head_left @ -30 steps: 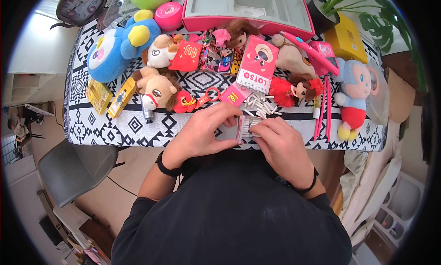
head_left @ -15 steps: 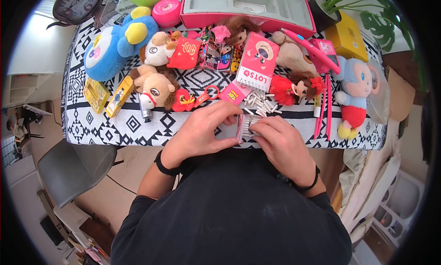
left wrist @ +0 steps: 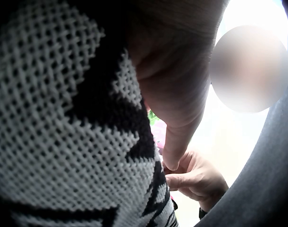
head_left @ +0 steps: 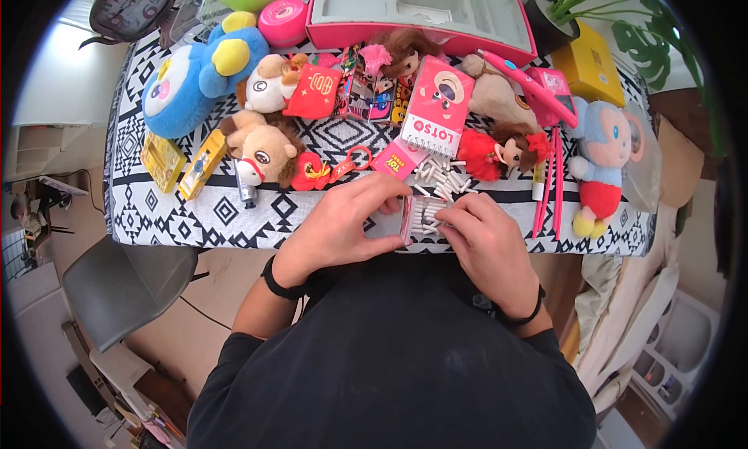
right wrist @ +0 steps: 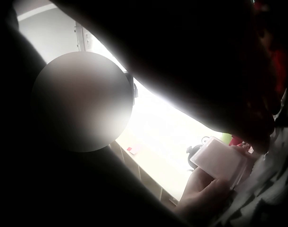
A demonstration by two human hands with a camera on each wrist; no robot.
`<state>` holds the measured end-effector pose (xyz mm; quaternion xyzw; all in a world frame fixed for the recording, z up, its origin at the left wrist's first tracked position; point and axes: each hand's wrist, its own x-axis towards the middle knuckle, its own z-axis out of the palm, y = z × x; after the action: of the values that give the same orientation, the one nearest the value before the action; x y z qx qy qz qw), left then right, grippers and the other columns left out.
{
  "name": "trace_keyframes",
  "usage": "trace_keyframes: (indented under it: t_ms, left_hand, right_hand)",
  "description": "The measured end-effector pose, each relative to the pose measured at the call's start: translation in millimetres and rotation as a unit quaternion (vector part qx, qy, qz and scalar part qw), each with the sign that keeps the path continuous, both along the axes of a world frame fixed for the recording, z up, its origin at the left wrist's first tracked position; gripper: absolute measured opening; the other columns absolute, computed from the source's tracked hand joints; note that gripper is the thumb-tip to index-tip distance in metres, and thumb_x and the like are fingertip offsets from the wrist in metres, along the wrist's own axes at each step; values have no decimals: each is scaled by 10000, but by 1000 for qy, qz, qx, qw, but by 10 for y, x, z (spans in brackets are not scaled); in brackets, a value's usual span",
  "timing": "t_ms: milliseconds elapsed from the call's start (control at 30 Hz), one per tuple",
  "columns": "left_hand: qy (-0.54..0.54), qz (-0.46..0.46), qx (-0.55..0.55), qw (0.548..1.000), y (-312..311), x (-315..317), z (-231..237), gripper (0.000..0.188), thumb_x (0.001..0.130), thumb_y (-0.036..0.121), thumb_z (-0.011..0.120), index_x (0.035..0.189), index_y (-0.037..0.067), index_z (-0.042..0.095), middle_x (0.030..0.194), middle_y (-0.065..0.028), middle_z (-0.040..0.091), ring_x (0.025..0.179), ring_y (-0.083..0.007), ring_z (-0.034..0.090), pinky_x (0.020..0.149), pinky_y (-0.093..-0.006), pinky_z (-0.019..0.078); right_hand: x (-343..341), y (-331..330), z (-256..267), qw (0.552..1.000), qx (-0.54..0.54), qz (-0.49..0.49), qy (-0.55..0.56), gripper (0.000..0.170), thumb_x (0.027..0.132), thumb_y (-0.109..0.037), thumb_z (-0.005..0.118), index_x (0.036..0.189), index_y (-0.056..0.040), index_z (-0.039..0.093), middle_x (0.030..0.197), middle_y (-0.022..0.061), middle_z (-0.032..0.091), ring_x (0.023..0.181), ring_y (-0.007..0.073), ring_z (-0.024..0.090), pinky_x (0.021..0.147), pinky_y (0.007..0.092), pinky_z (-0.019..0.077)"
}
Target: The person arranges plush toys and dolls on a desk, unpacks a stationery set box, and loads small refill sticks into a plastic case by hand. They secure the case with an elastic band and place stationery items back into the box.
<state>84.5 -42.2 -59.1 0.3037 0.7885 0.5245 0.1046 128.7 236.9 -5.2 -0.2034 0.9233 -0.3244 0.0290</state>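
Observation:
My left hand (head_left: 343, 223) holds a small, flat box with a pale see-through lid (right wrist: 219, 158) standing upright at its left, thumb and fingers curled about that side. Short white sticks (head_left: 425, 215) lie side by side in the box. My right hand (head_left: 491, 250) is at the box's right side, its curled fingertips right at the sticks; I cannot tell whether it pinches one. Just behind the box, more loose white sticks (head_left: 442, 176) form a pile on the patterned cloth (head_left: 226, 211). The left wrist view shows the right hand (left wrist: 198, 182) beyond the left fingers.
Behind the pile lie a pink Lotso notepad (head_left: 439, 106), a pink Toy Story card (head_left: 397, 159) and a red-dressed doll (head_left: 506, 153). Red scissors (head_left: 352, 162) and a horse plush (head_left: 261, 149) are to the left. Pink pens (head_left: 555, 184) and a blue plush (head_left: 600, 161) lie to the right.
My right hand has shifted slightly right, and its fingers have drawn back, so more of the sticks in the box show. The left hand has stayed at the box.

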Motion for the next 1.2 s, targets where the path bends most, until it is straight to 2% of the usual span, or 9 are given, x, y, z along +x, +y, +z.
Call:
trace_keyframes:
  t_ms: [267,967,1100,1200]
  left_hand:
    - [5,-1,-1,1000,1,-27,10,710,796,117,1072,1424,32,749,1198,-94,785,1026,-225,803,941,-381,682]
    - [17,-4,-4,1000,2,-19,6,689,809,132,1065,1411,23,748,1181,-100,781,1019,-239,799,923,-385,679]
    - [14,-5,3,1000,0,-16,-10,687,813,135,1064,1411,21,746,1185,-101,782,1022,-240,802,920,-389,681]
    - [13,-7,4,1000,6,-20,-15,688,813,133,1063,1412,19,744,1191,-102,782,1023,-241,803,921,-390,681]
  right_hand:
    - [-24,-2,3,1000,21,9,-3,139,972,-58,881,1069,-30,786,1024,101,694,988,332,725,818,468,607]
    - [-80,0,60,997,78,22,15,157,972,-126,901,1038,-56,777,997,90,666,963,316,710,795,461,593]
    - [-91,-3,91,998,59,17,2,158,970,-110,902,1031,-50,769,998,91,671,955,315,715,793,459,591]
    - [-135,-46,40,999,20,-10,36,159,963,-84,902,1020,-41,760,991,91,677,937,318,721,785,461,588]
